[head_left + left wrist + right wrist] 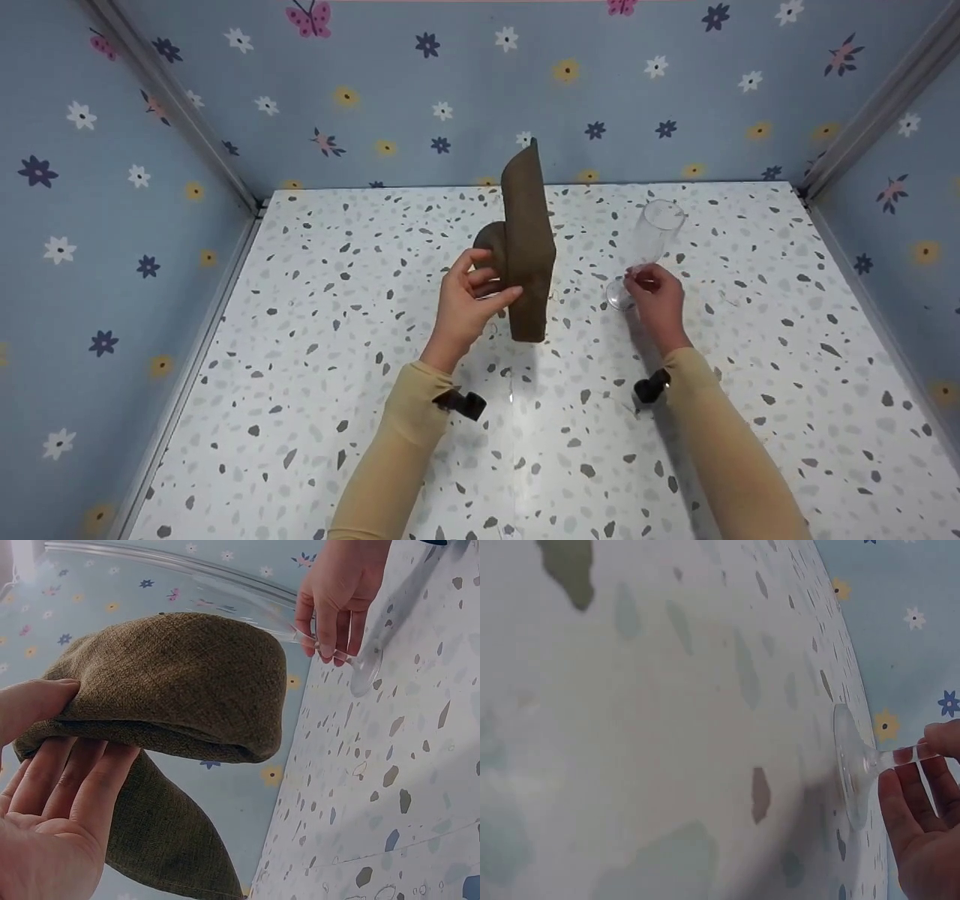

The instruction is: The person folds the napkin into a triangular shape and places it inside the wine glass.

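Note:
My left hand pinches a folded brown cloth between its thumb and fingers, holding it up over the table. In the left wrist view the cloth shows a coarse weave, with a thick fold on top and a pointed flap hanging below. To its right, my right hand pinches the stem of a clear flute glass. The glass is upright, its bowl above my fingers. In the right wrist view its round foot is at the speckled tabletop, below the fingers.
The white speckled table reaches back to a blue flowered wall. More flowered panels stand at the left and right of it. A black strap mount sits at the left wrist, another mount at the right.

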Available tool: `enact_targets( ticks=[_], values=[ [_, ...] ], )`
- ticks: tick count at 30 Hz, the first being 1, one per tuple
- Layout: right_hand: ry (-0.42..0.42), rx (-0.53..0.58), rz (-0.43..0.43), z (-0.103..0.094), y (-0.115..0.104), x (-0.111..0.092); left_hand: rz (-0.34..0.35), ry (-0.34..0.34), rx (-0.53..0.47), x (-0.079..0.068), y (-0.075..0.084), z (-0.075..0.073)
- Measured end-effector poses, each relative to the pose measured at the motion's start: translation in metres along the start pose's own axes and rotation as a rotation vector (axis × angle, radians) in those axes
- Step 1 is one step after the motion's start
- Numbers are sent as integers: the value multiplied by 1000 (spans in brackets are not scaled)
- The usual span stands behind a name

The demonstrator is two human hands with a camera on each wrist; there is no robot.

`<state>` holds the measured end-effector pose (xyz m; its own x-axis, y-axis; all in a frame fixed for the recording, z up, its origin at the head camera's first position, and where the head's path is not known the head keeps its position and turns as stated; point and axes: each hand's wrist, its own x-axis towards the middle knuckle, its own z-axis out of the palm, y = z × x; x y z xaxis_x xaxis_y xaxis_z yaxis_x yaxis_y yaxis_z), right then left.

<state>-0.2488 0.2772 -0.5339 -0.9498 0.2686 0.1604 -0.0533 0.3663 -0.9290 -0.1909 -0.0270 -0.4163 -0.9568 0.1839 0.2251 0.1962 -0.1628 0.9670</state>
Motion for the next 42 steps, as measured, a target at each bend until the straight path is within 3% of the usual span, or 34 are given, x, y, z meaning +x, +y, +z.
enact_targets(
  ticks=[7,9,23,34,42],
  values=[
    [-100,55,-8,17,-22,-19,-4,15,-3,1,-6,-2],
    [-122,52,6,23,-18,-21,-10,18,2,0,1,-1],
    [-265,124,-26,59,-35,-54,15,22,-13,-1,2,-4],
    [-336,141,-33,64,-72,-80,25,64,6,-2,2,-9],
    [-364,128,-28,66,-74,-86,56,75,-4,-4,2,-13]
  ],
)
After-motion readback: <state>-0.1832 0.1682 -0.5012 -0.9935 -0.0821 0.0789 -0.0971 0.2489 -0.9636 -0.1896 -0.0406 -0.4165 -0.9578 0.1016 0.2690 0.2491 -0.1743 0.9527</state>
